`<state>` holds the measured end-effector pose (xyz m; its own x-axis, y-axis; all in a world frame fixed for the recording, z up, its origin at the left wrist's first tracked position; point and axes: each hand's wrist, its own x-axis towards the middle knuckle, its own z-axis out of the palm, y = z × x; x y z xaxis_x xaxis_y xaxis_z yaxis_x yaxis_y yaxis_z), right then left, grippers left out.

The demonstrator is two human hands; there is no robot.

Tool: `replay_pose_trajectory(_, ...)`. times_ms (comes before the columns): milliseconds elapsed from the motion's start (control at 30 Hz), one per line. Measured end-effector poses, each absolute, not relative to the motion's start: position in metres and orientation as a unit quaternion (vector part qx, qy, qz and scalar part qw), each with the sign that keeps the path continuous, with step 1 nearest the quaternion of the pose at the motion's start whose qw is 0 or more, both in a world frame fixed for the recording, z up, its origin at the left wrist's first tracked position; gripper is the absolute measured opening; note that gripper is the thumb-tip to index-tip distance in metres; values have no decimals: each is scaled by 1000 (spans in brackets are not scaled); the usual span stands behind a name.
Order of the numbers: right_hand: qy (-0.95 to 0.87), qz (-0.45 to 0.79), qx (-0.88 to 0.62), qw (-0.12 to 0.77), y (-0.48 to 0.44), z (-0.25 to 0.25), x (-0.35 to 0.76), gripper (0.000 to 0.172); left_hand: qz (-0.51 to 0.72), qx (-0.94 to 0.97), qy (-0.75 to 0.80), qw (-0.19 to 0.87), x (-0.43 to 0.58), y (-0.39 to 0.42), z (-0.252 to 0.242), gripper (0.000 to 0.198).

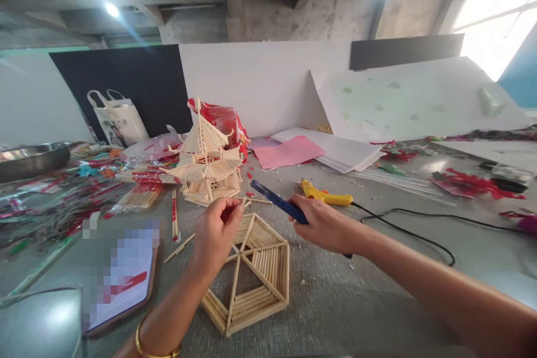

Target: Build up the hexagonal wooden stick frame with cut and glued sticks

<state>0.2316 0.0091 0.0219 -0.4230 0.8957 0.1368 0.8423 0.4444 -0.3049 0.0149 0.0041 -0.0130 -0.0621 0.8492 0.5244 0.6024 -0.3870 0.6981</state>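
My left hand [216, 235] is closed in a pinch on a small wooden stick piece [246, 202] above a hexagonal stick frame [272, 268]. My right hand [323, 224] grips a dark blue tool [279, 201], its tip pointing up and left near the stick. Slats fill some sections of the frame, while others are open or partly filled. Behind my left hand stands a tiered stick pagoda [205, 162]. A yellow glue gun [327, 194] lies just beyond my right hand.
A phone [130, 279] lies at the left, near bundled sticks [140, 196] and a metal bowl [36, 161]. Pink paper [289, 151] and white sheets [348, 151] lie behind. A black cable [413, 212] runs right, near red scraps [474, 182].
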Motion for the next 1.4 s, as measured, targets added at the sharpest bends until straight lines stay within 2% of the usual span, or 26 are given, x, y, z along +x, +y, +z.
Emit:
replay_pose_trajectory(133,-851,101,-489,162,1,14,234,29,476,696,533,74,16,4,-16,19)
replay_pose_trajectory(400,-860,120,-464,174,-6,9,238,30,468,720,511,40,22,3,-17,16)
replay_pose_trajectory(933,-847,128,-489,162,-9,7,230,13,471,716,514,31,24,3,-18,12)
replay_pose_trajectory(1033,-847,148,-489,150,-10,8,230,13,474,699,527,92,26,4,-17,14)
replay_pose_trajectory(1233,-852,146,-478,156,-7,7,231,20,496,631,469,369,27,8,-12,20)
replay_pose_trajectory(1400,-853,139,-478,159,-4,5,233,21,500,616,429,433,26,10,-14,21)
